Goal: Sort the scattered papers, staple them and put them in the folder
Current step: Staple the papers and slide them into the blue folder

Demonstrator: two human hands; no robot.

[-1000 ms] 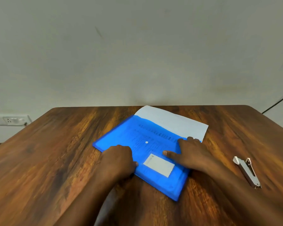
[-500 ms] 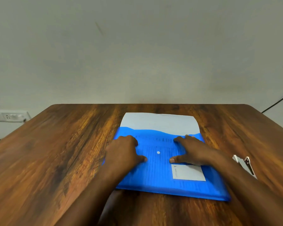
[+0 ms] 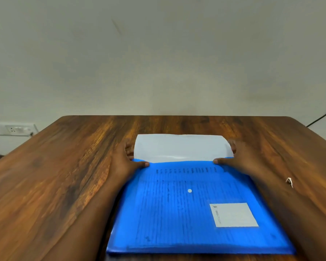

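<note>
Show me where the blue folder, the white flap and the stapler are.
blue folder (image 3: 177, 219): head view, middle of its front cover.
white flap (image 3: 181, 147): head view, its centre.
stapler (image 3: 289, 181): head view, visible tip beside the right forearm.

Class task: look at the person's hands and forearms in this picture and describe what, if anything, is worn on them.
Both forearms are bare as far as the frame shows: no sleeve edge appears. The left hand and right hand wear no gloves, and no ring, watch or bracelet is visible. Fingernails look short and unpainted.
</note>
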